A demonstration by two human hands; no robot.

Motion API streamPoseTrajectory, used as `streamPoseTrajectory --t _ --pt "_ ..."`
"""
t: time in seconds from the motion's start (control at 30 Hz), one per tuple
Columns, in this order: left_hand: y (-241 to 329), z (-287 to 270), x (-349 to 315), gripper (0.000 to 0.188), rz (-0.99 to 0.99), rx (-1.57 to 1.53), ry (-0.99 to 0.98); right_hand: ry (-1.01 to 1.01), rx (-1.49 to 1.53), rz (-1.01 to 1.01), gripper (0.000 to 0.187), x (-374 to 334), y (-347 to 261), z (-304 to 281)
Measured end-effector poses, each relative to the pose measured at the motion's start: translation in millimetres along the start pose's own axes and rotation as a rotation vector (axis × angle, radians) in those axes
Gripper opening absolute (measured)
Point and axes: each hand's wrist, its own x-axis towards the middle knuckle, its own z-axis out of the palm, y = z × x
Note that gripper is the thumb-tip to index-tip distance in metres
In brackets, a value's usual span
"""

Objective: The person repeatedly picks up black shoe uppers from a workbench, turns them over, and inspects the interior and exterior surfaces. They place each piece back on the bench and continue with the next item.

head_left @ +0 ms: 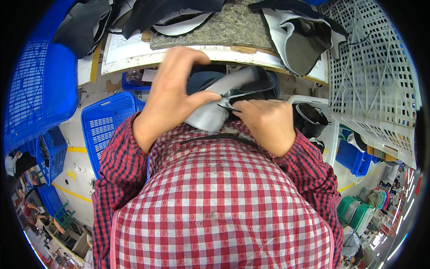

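Note:
A shoe upper (209, 117) with black outside and white lining lies in front of my apron, above my lap. My left hand (172, 87) is at its left, fingers stretched apart and slightly blurred. The left thumb reaches across onto the white lining, near the upper's open edge. From the right, my right hand (268, 123) is closed with thumb and forefinger pinched together. A thin dark pointed tool (229, 107) sticks out of that pinch toward the left thumb, against the upper's edge. Most of this tool is hidden by the fingers.
More black-and-white shoe uppers (179, 20) (304, 42) lie on the worktable (130, 60) ahead, around a grey stone slab (219, 27). Blue baskets (107, 119) stand at the left. A tall white crate (371, 71) and a white bin (330, 139) holding dark pieces are at the right.

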Motion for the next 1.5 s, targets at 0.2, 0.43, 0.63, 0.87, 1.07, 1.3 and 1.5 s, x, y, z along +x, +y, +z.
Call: streamPoseTrajectory --t 0.2,0.43,0.63,0.87,1.07,1.3,1.5 --pt "0 13 -8 0.019 -0.025 -0.007 -0.212 -0.162 0.444 0.249 0.023 36 -3 -42" --pt "8 17 -14 0.014 0.150 0.142 -0.260 -0.070 0.253 -0.021 0.019 45 31 -57" --pt "11 5 -30 0.013 0.618 0.038 -0.403 -0.249 0.588 0.456 0.032 54 83 -12" --pt "-4 13 -47 0.026 -0.164 -0.305 -0.521 0.021 1.193 0.893 0.036 32 114 -15" --pt "-16 23 -37 0.032 -0.484 -0.639 -0.462 -0.363 0.092 0.033 0.036 20 25 -72" --pt "4 9 -11 0.024 -0.295 -0.390 -0.502 -0.165 -0.001 0.026 0.019 -2 -8 5" --pt "-4 21 52 0.020 0.501 0.279 -0.674 -0.042 -0.200 -0.146 0.014 39 -33 24"
